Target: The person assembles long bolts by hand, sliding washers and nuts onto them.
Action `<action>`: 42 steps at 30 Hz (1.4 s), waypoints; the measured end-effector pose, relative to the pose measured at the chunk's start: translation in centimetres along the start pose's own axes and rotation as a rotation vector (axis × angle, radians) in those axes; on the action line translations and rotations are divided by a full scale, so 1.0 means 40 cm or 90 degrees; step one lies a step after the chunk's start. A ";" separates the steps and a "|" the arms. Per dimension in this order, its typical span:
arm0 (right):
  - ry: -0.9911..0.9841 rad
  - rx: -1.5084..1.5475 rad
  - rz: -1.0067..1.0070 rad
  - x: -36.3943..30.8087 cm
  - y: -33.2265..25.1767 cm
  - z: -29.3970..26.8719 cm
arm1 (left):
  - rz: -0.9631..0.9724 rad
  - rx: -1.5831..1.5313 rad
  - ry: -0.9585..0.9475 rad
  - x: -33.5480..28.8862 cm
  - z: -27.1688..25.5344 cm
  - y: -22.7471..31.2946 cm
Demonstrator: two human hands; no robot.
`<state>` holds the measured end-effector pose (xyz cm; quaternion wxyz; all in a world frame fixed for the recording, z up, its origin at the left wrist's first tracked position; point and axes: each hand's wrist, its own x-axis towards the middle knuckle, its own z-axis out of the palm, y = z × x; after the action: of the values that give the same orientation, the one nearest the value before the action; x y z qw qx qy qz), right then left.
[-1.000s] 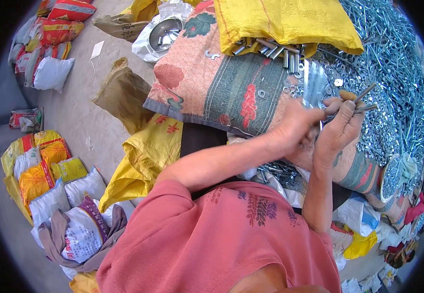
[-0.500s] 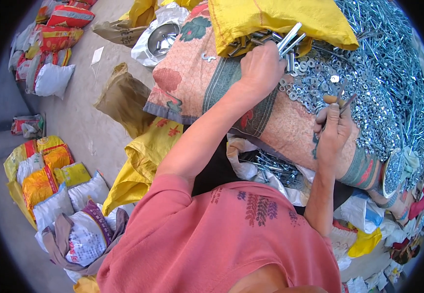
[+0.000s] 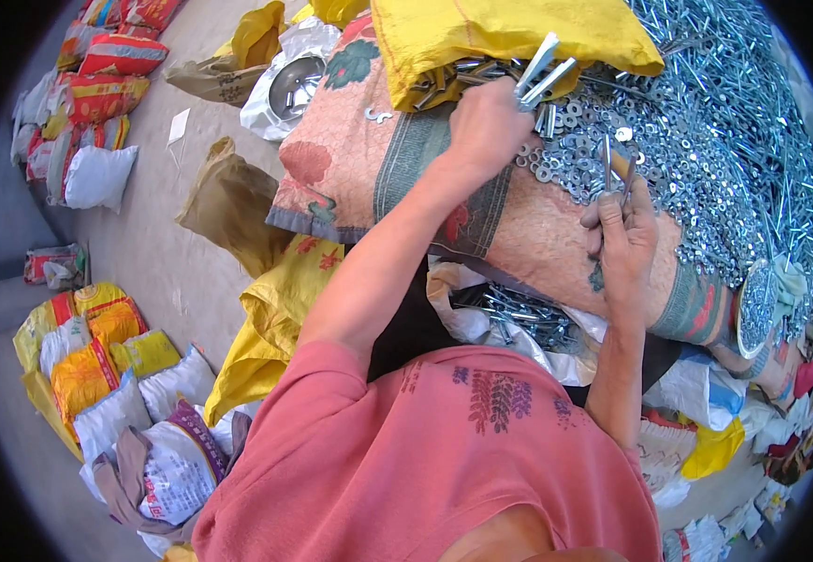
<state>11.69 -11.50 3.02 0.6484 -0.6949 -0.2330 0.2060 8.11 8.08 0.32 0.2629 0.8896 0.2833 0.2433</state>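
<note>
Left hand (image 3: 489, 131): having moved from beside the right hand (image 3: 623, 234) to the far yellow sack (image 3: 519, 33), gripping shiny tubes (image 3: 547, 80) at its mouth. Right hand: pinching thin rods (image 3: 607, 164). Tubes: probably feeling stiff, light, slippery; mid-length suiting a hold.

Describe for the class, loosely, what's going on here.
A person is at work over a patterned cloth. The left hand grips bright metal pieces by the mouth of a yellow sack, while the right hand holds thin metal rods. Loose washers lie on the cloth near both hands.
</note>
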 end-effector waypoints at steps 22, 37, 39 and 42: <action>-0.219 -0.271 0.027 0.013 -0.065 -0.081 | -0.371 -0.912 -0.530 -0.089 -0.117 0.011; -0.220 0.322 0.249 0.044 -0.075 -0.029 | -0.397 -1.054 -0.286 -0.117 -0.035 0.075; -0.205 0.372 0.251 0.036 -0.084 -0.012 | -0.414 -1.053 -0.273 -0.122 -0.027 0.075; -0.036 0.055 0.126 0.013 -0.067 0.013 | -0.461 -1.082 -0.228 -0.126 -0.025 0.082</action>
<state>11.66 -10.65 5.68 0.6476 -0.6795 -0.1725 0.2986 5.12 2.92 1.60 0.9234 0.2815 0.2254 0.1314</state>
